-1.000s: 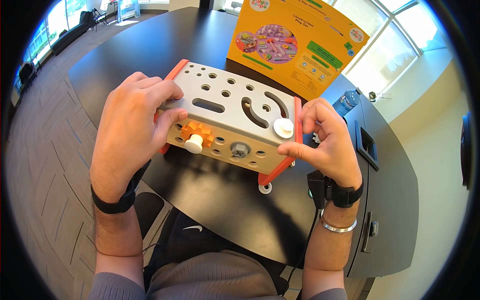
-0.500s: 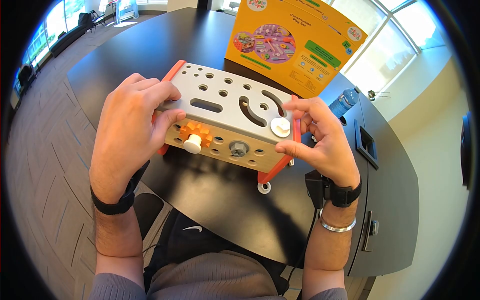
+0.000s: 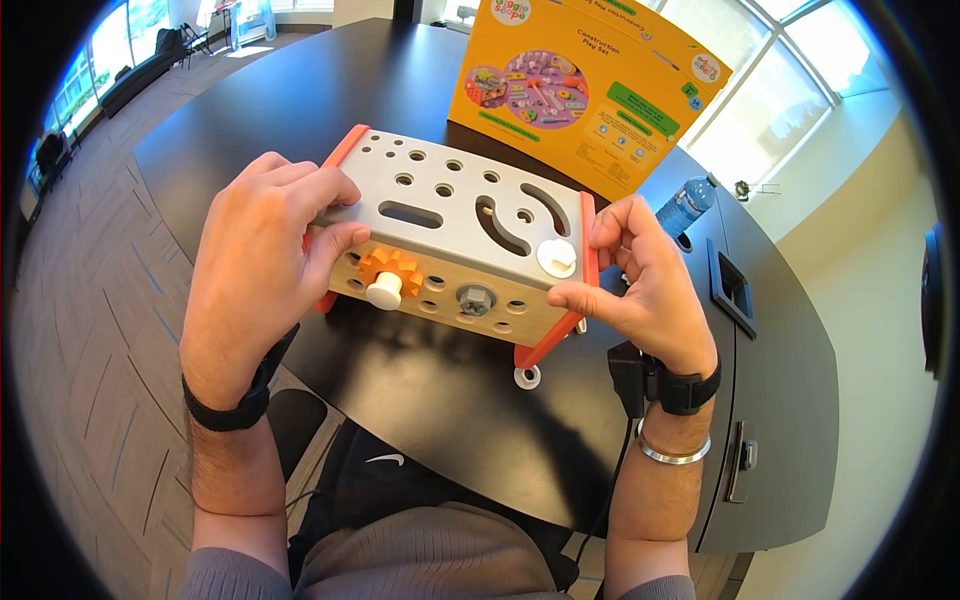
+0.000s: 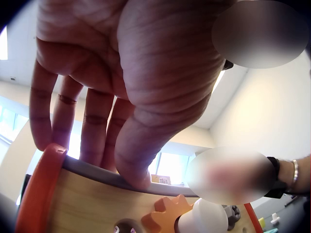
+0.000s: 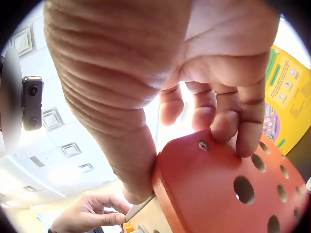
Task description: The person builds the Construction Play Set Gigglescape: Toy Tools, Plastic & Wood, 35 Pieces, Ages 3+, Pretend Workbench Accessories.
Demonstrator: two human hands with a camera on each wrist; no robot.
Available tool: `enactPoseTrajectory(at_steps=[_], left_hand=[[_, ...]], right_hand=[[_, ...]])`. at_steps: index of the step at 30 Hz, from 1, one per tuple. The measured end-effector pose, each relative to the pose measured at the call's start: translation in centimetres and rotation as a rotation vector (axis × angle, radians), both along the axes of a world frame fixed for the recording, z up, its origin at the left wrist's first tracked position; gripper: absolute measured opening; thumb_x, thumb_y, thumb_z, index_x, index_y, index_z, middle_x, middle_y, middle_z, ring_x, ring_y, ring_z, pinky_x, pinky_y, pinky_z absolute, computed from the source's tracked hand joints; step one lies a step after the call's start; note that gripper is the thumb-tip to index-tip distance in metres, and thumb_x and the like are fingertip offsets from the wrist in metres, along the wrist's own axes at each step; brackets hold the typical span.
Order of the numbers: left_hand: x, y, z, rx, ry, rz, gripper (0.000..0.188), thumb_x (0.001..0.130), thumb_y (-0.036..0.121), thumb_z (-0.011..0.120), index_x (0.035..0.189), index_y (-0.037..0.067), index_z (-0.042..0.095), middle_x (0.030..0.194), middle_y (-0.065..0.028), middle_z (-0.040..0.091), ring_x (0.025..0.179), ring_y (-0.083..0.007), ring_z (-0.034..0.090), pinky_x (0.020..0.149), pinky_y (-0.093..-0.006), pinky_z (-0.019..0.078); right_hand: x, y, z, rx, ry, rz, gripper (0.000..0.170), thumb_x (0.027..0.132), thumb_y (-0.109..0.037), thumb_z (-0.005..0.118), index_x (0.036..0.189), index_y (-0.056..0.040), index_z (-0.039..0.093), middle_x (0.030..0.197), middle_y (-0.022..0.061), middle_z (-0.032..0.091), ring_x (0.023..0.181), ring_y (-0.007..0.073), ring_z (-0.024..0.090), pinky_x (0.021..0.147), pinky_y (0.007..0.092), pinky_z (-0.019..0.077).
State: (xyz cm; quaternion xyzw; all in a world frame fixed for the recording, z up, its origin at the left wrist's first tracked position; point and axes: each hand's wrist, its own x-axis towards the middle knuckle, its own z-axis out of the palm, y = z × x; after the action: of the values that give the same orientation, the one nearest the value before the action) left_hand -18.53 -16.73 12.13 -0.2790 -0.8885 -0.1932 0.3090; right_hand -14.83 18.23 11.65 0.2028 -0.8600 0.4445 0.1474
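Note:
A toy workbench (image 3: 450, 211) with a grey perforated top, wooden front and red end panels stands between my hands. My left hand (image 3: 257, 245) grips its left end, fingers over the top and thumb at the front edge. At the other end, my right hand (image 3: 652, 280) holds the corner, thumb at the front edge and fingertips against the red end panel (image 5: 209, 189). An orange gear (image 3: 395, 268) with a white peg (image 3: 384, 291) and a grey bolt (image 3: 476, 299) sit on the front. A white bolt (image 3: 557, 258) sits at the top's right corner, by my right thumb.
Behind the workbench stands a yellow play set box (image 3: 580, 110). A water bottle (image 3: 686, 207) is at the right, near a dark recessed opening (image 3: 733, 290) in the black table (image 3: 420, 400). Beside the workbench's front right foot lies a small white ring-shaped piece (image 3: 527, 377).
My right index finger lifted over the top edge half a second ago and is now back by the red end panel. My left hand keeps its hold; the workbench appears slightly further left.

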Motion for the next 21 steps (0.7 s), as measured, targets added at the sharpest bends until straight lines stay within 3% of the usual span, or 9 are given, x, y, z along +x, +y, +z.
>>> enactPoseTrajectory(at_steps=[2, 5, 7, 10, 14, 16, 21], left_hand=[[0.0, 0.0, 0.0, -0.001, 0.003, -0.002, 0.024, 0.089, 0.016, 0.088, 0.104, 0.002, 0.076, 0.095, -0.0119, 0.078, 0.089, -0.0333, 0.064, 0.081, -0.044, 0.0521], [0.0, 0.0, -0.1, 0.0, 0.004, -0.002, 0.024, 0.089, 0.016, 0.088, 0.104, 0.002, 0.076, 0.094, -0.0119, 0.077, 0.089, -0.0333, 0.064, 0.081, -0.044, 0.052], [0.0, 0.0, -0.1, 0.002, 0.005, 0.001, 0.024, 0.089, 0.016, 0.088, 0.104, 0.002, 0.076, 0.094, -0.0118, 0.077, 0.089, -0.0333, 0.063, 0.081, -0.044, 0.0519], [-0.1, 0.0, -0.1, 0.002, 0.008, -0.003, 0.024, 0.089, 0.016, 0.088, 0.104, 0.002, 0.076, 0.094, -0.0121, 0.077, 0.089, -0.0333, 0.063, 0.081, -0.044, 0.0517], [-0.1, 0.0, 0.0, 0.004, 0.007, -0.012, 0.024, 0.089, 0.015, 0.088, 0.104, 0.002, 0.076, 0.094, -0.0123, 0.077, 0.089, -0.0333, 0.063, 0.081, -0.0442, 0.0516], [-0.1, 0.0, 0.0, 0.005, 0.012, -0.017, 0.023, 0.089, 0.015, 0.088, 0.104, 0.001, 0.076, 0.094, -0.0124, 0.076, 0.089, -0.0334, 0.063, 0.081, -0.0442, 0.0514], [0.1, 0.2, 0.2, 0.0, -0.007, -0.002, 0.022, 0.089, 0.014, 0.088, 0.102, 0.002, 0.077, 0.091, -0.0119, 0.073, 0.089, -0.0332, 0.061, 0.081, -0.0443, 0.0507]], right_hand=[[0.3, -0.5, 0.5, -0.07, -0.012, 0.009, 0.063, 0.076, -0.022, 0.104, 0.129, -0.0076, 0.074, 0.103, 0.0049, 0.059, 0.09, 0.0167, 0.06, 0.081, 0.0294, 0.056], [0.6, -0.9, 1.3, 0.106, 0.07, -0.005, 0.058, 0.08, -0.02, 0.102, 0.131, -0.0088, 0.077, 0.102, 0.0067, 0.059, 0.093, 0.0189, 0.06, 0.082, 0.0313, 0.0558], [0.6, -0.8, 1.3, 0.213, 0.116, -0.003, 0.039, 0.087, -0.018, 0.096, 0.119, -0.0053, 0.078, 0.1, 0.0083, 0.059, 0.097, 0.021, 0.062, 0.082, 0.0341, 0.055], [0.3, -1.0, 1.3, 0.252, 0.146, -0.051, 0.026, 0.094, -0.017, 0.09, 0.112, -0.0029, 0.079, 0.098, 0.0089, 0.059, 0.091, 0.0224, 0.062, 0.08, 0.0348, 0.0532], [0.5, -1.9, 1.5, 0.265, 0.11, -0.098, 0.022, 0.097, -0.018, 0.087, 0.107, -0.0011, 0.076, 0.096, 0.0096, 0.06, 0.082, 0.0225, 0.062, 0.076, 0.0343, 0.0521], [0.3, -2.1, 1.1, 0.165, 0.127, -0.098, 0.024, 0.097, -0.02, 0.086, 0.1, -0.0007, 0.073, 0.092, 0.0094, 0.06, 0.074, 0.0226, 0.06, 0.071, 0.0343, 0.0512], [0.3, -2.4, 1.1, 0.224, 0.154, -0.155, 0.027, 0.095, -0.021, 0.088, 0.096, -0.0013, 0.07, 0.09, 0.0094, 0.061, 0.072, 0.0223, 0.06, 0.068, 0.0349, 0.051]])
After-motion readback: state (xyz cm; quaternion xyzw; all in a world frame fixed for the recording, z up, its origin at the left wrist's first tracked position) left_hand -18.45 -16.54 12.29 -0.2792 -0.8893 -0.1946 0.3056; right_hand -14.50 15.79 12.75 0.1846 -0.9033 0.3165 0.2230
